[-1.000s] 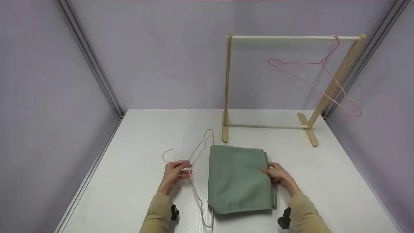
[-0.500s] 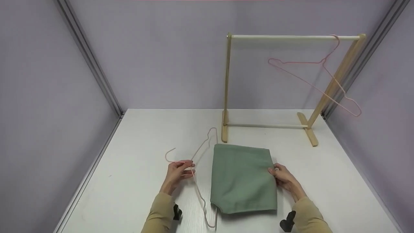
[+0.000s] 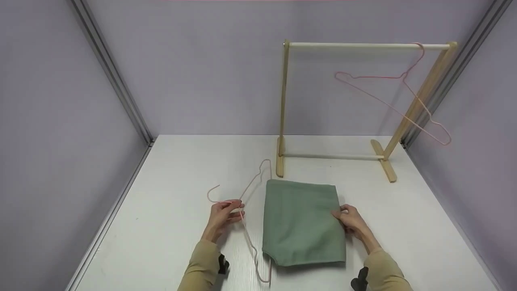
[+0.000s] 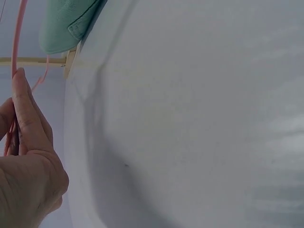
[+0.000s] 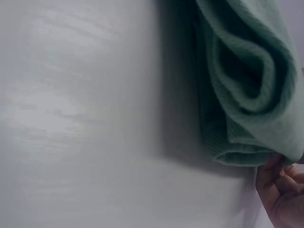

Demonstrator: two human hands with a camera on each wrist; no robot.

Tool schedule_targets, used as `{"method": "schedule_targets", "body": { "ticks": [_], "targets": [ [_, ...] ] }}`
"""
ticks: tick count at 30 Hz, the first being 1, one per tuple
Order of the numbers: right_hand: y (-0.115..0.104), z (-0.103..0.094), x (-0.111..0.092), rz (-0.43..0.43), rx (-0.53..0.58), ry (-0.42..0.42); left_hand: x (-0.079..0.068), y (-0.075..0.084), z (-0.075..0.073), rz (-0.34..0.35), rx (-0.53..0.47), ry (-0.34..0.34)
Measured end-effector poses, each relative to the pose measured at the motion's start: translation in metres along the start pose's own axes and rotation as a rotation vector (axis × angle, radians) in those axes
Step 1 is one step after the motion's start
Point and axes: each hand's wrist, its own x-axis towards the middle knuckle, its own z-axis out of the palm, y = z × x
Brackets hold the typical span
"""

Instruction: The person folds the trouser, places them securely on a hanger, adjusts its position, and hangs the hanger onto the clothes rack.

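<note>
A pink wire hanger (image 3: 256, 260) is pinched at its neck between the thumb and fingers of my left hand (image 3: 220, 218), its hook pointing left. Over the hanger's lower bar hangs a folded green cloth (image 3: 303, 222), which hides most of that bar. My right hand (image 3: 352, 221) pinches the cloth's right edge, thumb on top. From the right wrist, the green fabric (image 5: 285, 118) shows stacked, rolled folds above the fingertips. The left wrist view has the hanger wire (image 4: 18, 33) running up from the fingers, with a corner of the cloth (image 4: 64, 23) beyond it.
A wooden rack (image 3: 284, 101) with a white top rail (image 3: 355, 45) stands at the back right. Another pink hanger (image 3: 379, 77) hangs from the rail's right end. Pale walls (image 3: 202, 68) enclose the white table (image 3: 177, 169) at the back and sides.
Both hands, the hanger and the cloth have shifted slightly right over the second. The lower layer that stuck out at the cloth's right edge is now covered. The last half second shows little movement.
</note>
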Motion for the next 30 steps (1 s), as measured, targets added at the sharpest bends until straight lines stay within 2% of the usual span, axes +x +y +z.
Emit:
{"method": "schedule_targets", "body": {
  "ticks": [4, 7, 14, 16, 19, 23, 26, 30],
  "targets": [
    [0.001, -0.004, -0.005, 0.035, -0.021, -0.039, -0.001, 0.001, -0.001, 0.002, 0.010, 0.001],
    [0.004, -0.008, -0.006, 0.039, 0.005, -0.076, -0.001, 0.002, -0.001, 0.004, 0.017, 0.006],
    [0.017, -0.014, -0.004, -0.101, 0.170, -0.226, -0.002, 0.002, -0.003, -0.002, 0.012, 0.014],
    [0.019, -0.014, -0.005, -0.135, 0.194, -0.241, -0.002, 0.001, -0.003, 0.000, 0.006, 0.012],
    [0.020, -0.013, -0.006, -0.165, 0.167, -0.197, 0.000, 0.000, -0.003, 0.005, -0.001, 0.007],
    [0.017, -0.009, -0.009, -0.162, 0.050, -0.083, 0.001, -0.001, -0.002, -0.001, 0.000, -0.003],
    [0.015, -0.006, -0.010, -0.123, -0.032, -0.021, 0.000, -0.001, -0.002, -0.007, 0.007, -0.007],
    [0.011, -0.004, -0.011, -0.041, -0.064, 0.004, -0.001, -0.001, -0.002, -0.012, -0.006, -0.005]
  ]
}}
